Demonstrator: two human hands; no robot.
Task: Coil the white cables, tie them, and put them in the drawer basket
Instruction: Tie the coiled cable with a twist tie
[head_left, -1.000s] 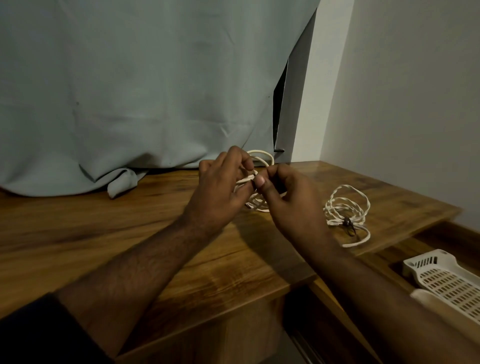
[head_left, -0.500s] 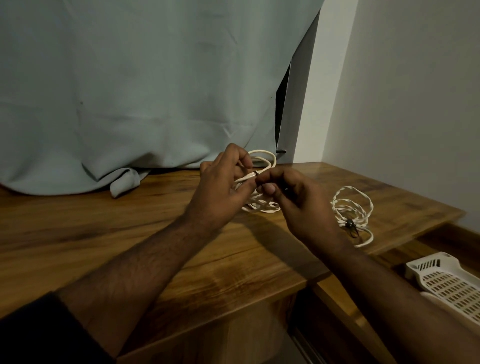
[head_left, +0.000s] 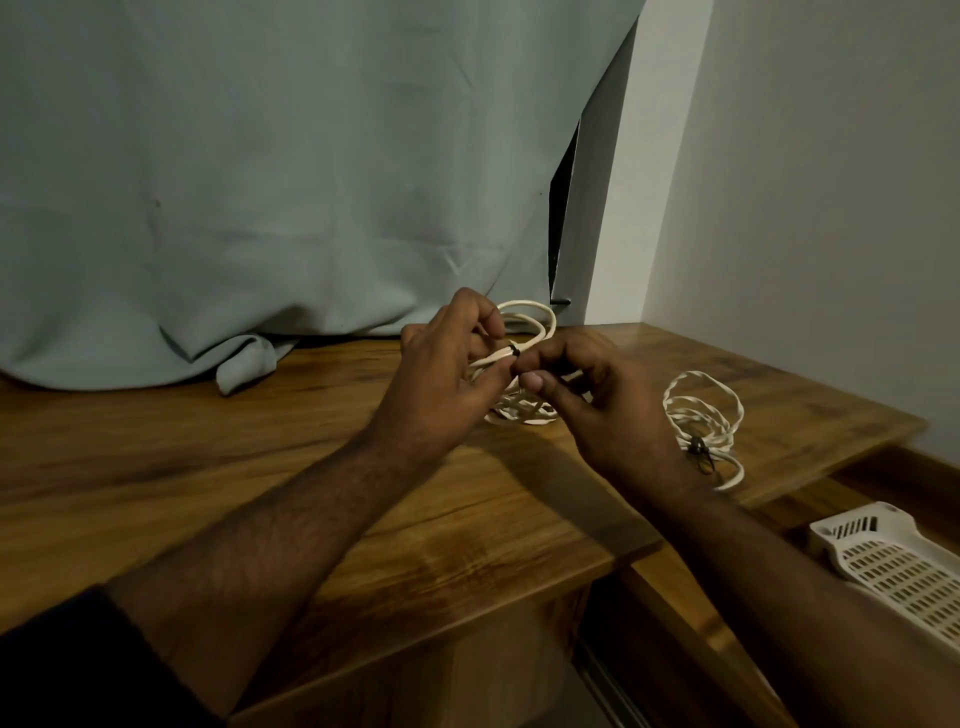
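**Both hands on a half-tied coil at mid-frame**

Both hands meet just above the centre of the frame, over the table (head_left: 260, 493). From the lower left the left hand (head_left: 441, 384) reaches up, its thumb and curled fingers pinching a white coil (head_left: 524, 410) where a small black tie (head_left: 514, 352) wraps the strands. Opposite it, reaching in from the lower right, the right hand (head_left: 602, 410) has its fingers curled toward that same spot; its thumb and forefinger are pressed together just beside the tie, and they seem to pinch the tie's loose end, though the end itself is too small and dark to make out. Part of the coil rests on the wood below the hands, while one loop rises behind the left hand's fingers.

At the lower right edge of the frame, a white slotted basket (head_left: 893, 566) sits in an open drawer, lower than the tabletop.

Right of the hands, near the table's right edge, a second coil (head_left: 701, 415) lies flat on the wood, already bound with a black tie at its near side, well apart from the basket.

Farther back, across the upper left and centre, a pale curtain (head_left: 260, 182) hangs down, its hem bunched on the tabletop. A plain wall (head_left: 831, 208) fills the upper right.
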